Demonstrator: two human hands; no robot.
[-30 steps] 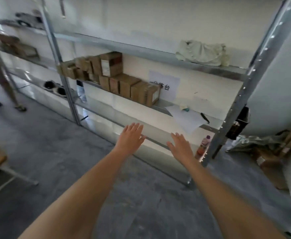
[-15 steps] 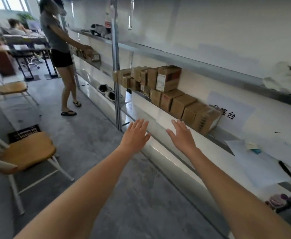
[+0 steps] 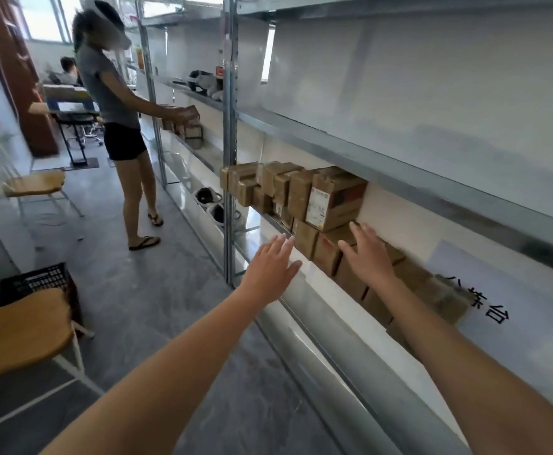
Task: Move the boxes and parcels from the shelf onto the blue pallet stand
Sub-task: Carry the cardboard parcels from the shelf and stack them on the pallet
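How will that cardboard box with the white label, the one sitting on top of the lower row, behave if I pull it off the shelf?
The box with the white label is probably stiff: its cardboard faces look flat and square. It may tip forward, since it stands tall on the lower boxes near the front edge. Weight is hard to judge; both hands are open, neither gripping it.

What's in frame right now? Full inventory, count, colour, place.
cardboard boxes: a dozen or more, brown, stacked on middle shelf
metal shelving: one run, grey, along right wall
paper sign: one, white, on shelf right of boxes
wooden chairs: two, tan seats, left floor
crate: one, black, floor by near chair
other person: one, standing at far shelf, holding a box
left hand: open, below shelf edge
right hand: open, over lower boxes
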